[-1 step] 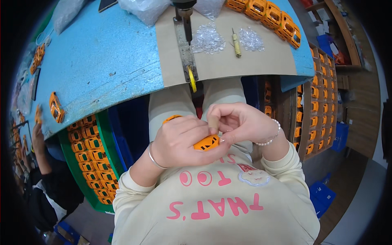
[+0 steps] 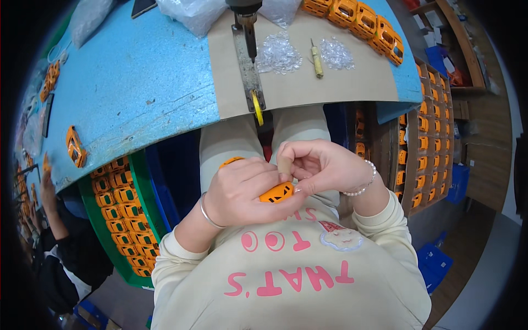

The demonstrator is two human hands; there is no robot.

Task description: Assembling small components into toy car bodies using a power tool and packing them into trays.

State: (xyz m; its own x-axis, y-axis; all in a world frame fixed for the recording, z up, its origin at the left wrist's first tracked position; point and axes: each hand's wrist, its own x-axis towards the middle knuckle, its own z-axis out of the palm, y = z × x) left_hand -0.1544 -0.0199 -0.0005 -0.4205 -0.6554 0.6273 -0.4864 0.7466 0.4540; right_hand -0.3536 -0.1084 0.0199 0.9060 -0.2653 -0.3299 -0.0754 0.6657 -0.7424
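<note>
Site was a workshop for small-parts assembly. Grounds: a dark, pointed tool [image 2: 249, 36] stood over a scuffed blue workbench [image 2: 159, 88]; small clear parts [image 2: 279, 54] lay heaped on brown sheeting [image 2: 330, 89]; matching orange car shells [image 2: 125, 195] filled rows in a green crate [image 2: 144, 187] and a divided carton [image 2: 430, 137]; another person [image 2: 76, 248] was present at left.

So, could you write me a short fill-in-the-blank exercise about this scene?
1. The left hand holds a toy car body coloured ____.
2. The wrist with the beaded bracelet is the person's ____ one.
3. A small pointed tool lies between ____ piles of clear pieces.

Missing words: orange; right; two.
</note>
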